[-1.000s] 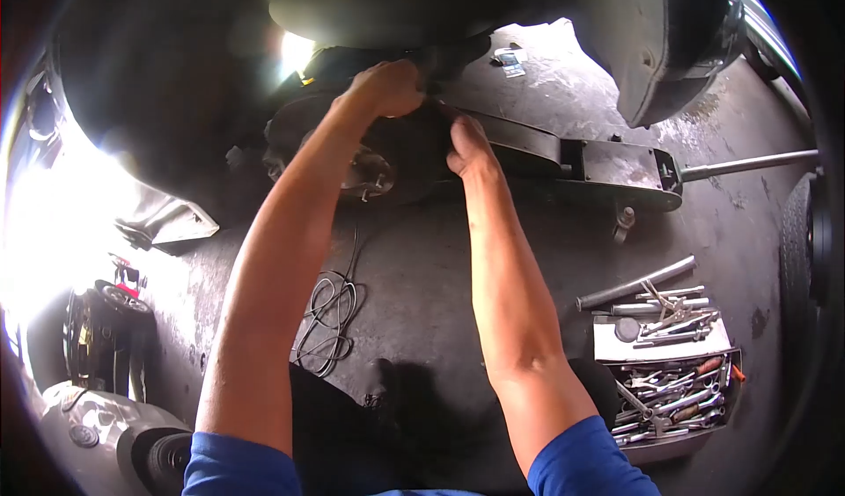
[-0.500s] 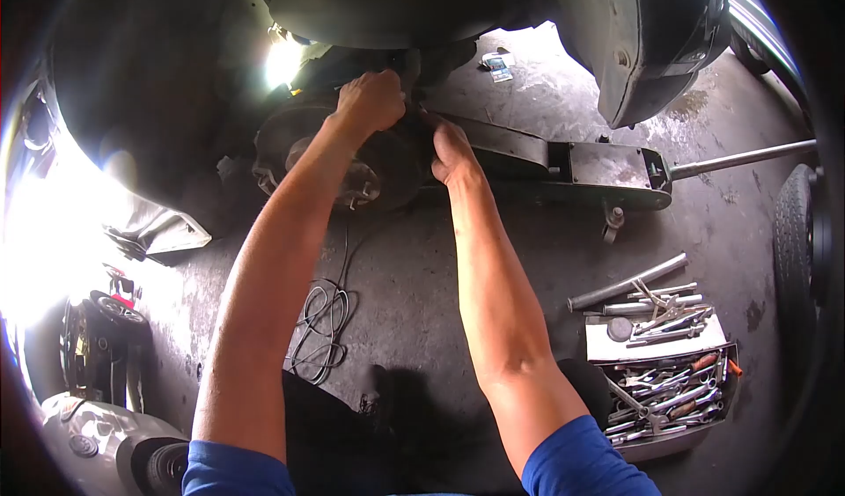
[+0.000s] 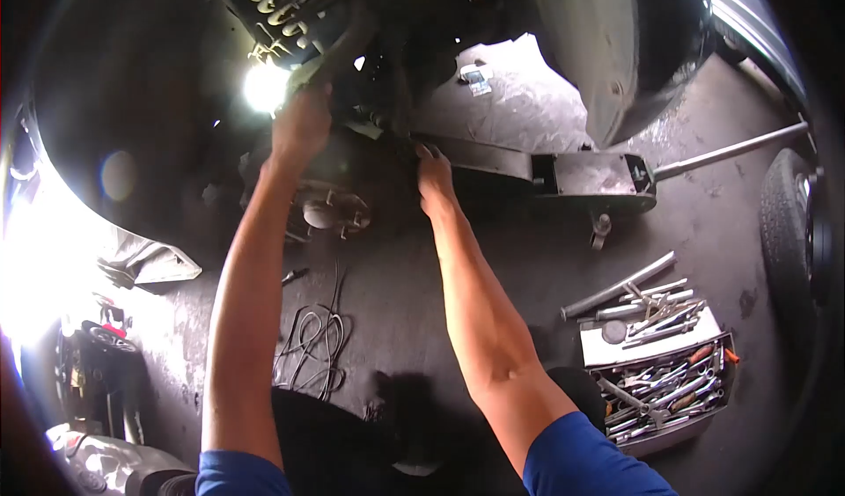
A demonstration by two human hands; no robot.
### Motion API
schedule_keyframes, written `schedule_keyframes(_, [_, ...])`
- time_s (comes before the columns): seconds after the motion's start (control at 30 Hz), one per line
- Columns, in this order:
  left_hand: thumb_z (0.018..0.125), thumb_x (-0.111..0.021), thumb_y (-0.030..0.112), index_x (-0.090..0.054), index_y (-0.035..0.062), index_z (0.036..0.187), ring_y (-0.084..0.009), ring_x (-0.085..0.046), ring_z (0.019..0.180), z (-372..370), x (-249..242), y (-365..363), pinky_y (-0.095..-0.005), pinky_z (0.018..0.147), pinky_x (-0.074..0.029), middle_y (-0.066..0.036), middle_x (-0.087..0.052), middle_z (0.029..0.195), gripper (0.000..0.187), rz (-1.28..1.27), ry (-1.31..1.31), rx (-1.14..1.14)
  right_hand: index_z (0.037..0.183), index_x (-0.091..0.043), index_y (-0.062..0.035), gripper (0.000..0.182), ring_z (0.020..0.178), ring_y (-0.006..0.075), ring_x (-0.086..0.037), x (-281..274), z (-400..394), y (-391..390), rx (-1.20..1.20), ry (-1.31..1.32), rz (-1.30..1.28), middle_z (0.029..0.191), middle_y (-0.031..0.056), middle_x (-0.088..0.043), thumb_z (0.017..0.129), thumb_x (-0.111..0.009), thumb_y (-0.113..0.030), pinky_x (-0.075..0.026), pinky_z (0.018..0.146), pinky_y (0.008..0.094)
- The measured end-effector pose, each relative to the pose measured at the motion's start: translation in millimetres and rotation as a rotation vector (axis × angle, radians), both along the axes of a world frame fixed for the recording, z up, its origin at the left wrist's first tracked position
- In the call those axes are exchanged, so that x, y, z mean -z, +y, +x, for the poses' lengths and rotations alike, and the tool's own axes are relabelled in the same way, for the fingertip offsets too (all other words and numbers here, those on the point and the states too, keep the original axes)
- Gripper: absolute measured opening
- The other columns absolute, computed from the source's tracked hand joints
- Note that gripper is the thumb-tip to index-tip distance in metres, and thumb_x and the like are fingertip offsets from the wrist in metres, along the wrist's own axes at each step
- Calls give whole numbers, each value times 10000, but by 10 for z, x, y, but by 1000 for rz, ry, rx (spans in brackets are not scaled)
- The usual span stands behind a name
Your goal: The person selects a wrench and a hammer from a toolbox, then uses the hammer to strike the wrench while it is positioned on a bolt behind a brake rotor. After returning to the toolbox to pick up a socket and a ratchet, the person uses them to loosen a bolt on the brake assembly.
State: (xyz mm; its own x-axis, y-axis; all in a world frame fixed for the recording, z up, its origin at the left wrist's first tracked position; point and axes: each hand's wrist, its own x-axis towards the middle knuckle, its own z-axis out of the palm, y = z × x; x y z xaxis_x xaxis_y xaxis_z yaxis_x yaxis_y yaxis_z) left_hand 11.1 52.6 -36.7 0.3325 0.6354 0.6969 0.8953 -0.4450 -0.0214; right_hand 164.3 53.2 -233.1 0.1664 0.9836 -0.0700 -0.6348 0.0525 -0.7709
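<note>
Beneath a raised vehicle, my left hand [image 3: 302, 126] is closed beside a bright lamp [image 3: 267, 87], just below a coil spring [image 3: 280, 10]. What its fingers hold is too dark and blurred to make out. My right hand [image 3: 434, 177] has its fingers curled at dark parts near the near end of the jack's arm [image 3: 488, 156]; their contents are hidden. Between and below the hands sits a wheel hub [image 3: 327, 214] with studs.
A floor jack [image 3: 594, 175] with a long handle [image 3: 731, 151] extends right. A toolbox full of wrenches [image 3: 664, 399], a metal pipe [image 3: 619, 286], a tire [image 3: 788, 223] and a looped cable [image 3: 314, 346] are on the floor. A small box [image 3: 476, 79] lies behind.
My left hand has moved left, away from my right hand, to beside the lamp. My right hand has shifted slightly down and left. The view has shifted, showing more of the spring and hub.
</note>
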Motion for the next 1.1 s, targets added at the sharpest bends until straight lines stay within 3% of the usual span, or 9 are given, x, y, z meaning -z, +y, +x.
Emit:
schedule_keyframes(0.1, [1051,-475,313,-671,23,1090,-461,-671,946,-34,97,-63,-560,814,-520,-263,-701,974,352,78,-21,-67,1320,-606,-5,412,1184,281,-581,450,199,234,-179,180,68,1283,157,-638,1003,-573,-267,-442,1013,416])
schedule_keyframes(0.17, [1050,-480,340,-669,44,1071,-467,-679,921,75,78,-180,-565,787,-527,-255,-708,945,352,34,-16,-227,1384,-566,-11,502,1278,302,-529,275,219,112,-16,-127,-89,1403,180,-574,1010,-561,-346,-399,1078,437])
schedule_keyframes(0.27, [1050,-479,357,-656,55,1081,-472,-685,891,246,6,-259,-564,761,-532,-252,-711,917,351,-62,-55,-303,1237,-655,-52,498,903,185,-620,361,289,325,-29,-137,-166,1061,58,-667,976,-596,-472,-490,716,351])
schedule_keyframes(0.33, [1047,-481,371,-643,56,1106,-473,-688,877,162,64,-170,-561,751,-535,-252,-711,915,359,11,-59,-223,1184,-667,-88,519,840,156,-583,111,537,329,-100,-41,-37,989,42,-647,944,-622,-546,-454,656,341])
schedule_keyframes(0.43, [1040,-502,345,-624,56,1121,-452,-693,868,219,-36,-340,-552,744,-535,-224,-713,939,324,-41,-156,-184,1082,-645,-63,521,550,85,-449,-1151,748,-338,122,-383,117,786,14,-576,921,-676,-557,-362,523,248])
schedule_keyframes(0.63, [1025,-540,259,-611,54,1085,-429,-686,843,147,17,-434,-528,712,-537,-164,-691,997,225,75,-277,54,1005,-641,-48,254,553,96,-544,-1284,614,-323,357,-653,215,741,41,-633,919,-738,-266,-393,474,259])
schedule_keyframes(0.77, [1001,-571,164,-612,36,1088,-429,-665,879,260,41,-490,-494,722,-556,-183,-622,1033,160,208,-527,384,1030,-644,-53,264,578,124,-579,-879,537,-213,333,-601,116,774,60,-663,905,-757,-256,-433,496,278])
schedule_keyframes(0.87, [990,-582,129,-636,-6,1133,-447,-637,946,448,153,-785,-501,811,-522,-236,-616,1038,204,-20,-777,613,1166,-661,-69,353,691,166,-654,-803,528,-96,425,-887,89,818,59,-694,932,-725,-326,-527,612,319])
schedule_keyframes(1.1, [994,-586,125,-595,-31,1172,-466,-637,928,695,635,-1118,-531,799,-530,-251,-571,1106,237,-383,-828,842,1209,-647,-55,353,803,173,-645,-575,507,-256,299,-1034,59,910,75,-698,954,-666,-299,-509,714,323])
